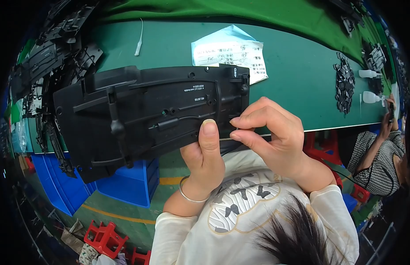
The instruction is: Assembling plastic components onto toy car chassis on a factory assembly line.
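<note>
A long black plastic toy-car chassis plate (145,117), with moulded ribs, holes and raised lettering, is tilted up in front of me. My left hand (204,152) grips its lower edge near the right end, thumb on the ribbed face and the other fingers mostly hidden behind. At the plate's right end, my right hand (275,132) is closed in a pinch of thumb and forefinger. A tiny thing seems to show between those fingertips, too small to name. The plate overlaps the table's near edge.
Beyond the plate, a printed sheet (231,51) and a thin white applicator (139,42) lie on the green table. Black parts are piled left (41,62); small black pieces (345,84) and white bottles (370,97) lie right. Blue bins (130,183) stand below; another person (375,159) sits right.
</note>
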### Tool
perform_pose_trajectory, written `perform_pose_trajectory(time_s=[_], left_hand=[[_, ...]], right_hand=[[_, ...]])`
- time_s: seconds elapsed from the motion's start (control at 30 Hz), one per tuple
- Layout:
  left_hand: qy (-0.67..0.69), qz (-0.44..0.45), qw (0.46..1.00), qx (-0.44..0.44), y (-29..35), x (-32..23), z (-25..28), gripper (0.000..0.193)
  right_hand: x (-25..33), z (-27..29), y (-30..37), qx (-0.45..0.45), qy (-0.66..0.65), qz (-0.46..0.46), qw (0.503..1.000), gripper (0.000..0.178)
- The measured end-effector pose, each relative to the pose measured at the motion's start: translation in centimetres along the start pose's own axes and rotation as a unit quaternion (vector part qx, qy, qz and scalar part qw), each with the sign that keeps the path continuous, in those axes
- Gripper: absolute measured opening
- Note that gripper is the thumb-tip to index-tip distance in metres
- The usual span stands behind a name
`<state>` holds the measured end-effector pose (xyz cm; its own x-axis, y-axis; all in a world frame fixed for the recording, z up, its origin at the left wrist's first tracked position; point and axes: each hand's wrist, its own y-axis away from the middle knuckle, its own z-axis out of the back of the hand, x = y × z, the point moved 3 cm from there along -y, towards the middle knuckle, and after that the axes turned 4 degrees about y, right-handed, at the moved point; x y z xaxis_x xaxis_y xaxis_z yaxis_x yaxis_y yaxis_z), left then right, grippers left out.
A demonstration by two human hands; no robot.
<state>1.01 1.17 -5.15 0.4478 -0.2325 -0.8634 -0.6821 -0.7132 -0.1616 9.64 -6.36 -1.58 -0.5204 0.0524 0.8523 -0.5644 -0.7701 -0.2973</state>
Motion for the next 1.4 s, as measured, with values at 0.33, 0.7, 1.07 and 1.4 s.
perform_pose_trajectory(time_s=[0.33, 0.7, 1.07, 1.4], left_hand=[[-0.017, -0.003, 1.0, 0.001, 0.1, 0.0, 0.0, 0.037], [-0.019, -0.009, 1.0, 0.001, 0.1, 0.0, 0.0, 0.039], [-0.049, -0.011, 0.999, -0.012, 0.2, 0.4, 0.2, 0.039], [-0.097, 0.001, 0.995, -0.027, 0.5, 0.5, 0.6, 0.038]], right_hand=[[0.1, 0.1, -0.1, 0.016, 0.008, 0.008, 1.0, 0.017], [0.2, 0.0, -0.3, 0.016, 0.025, 0.015, 0.999, 0.016], [-0.1, 0.0, -0.3, 0.018, 0.029, 0.026, 0.999, 0.016], [-0.2, -0.1, -0.2, 0.008, 0.027, 0.039, 0.999, 0.016]])
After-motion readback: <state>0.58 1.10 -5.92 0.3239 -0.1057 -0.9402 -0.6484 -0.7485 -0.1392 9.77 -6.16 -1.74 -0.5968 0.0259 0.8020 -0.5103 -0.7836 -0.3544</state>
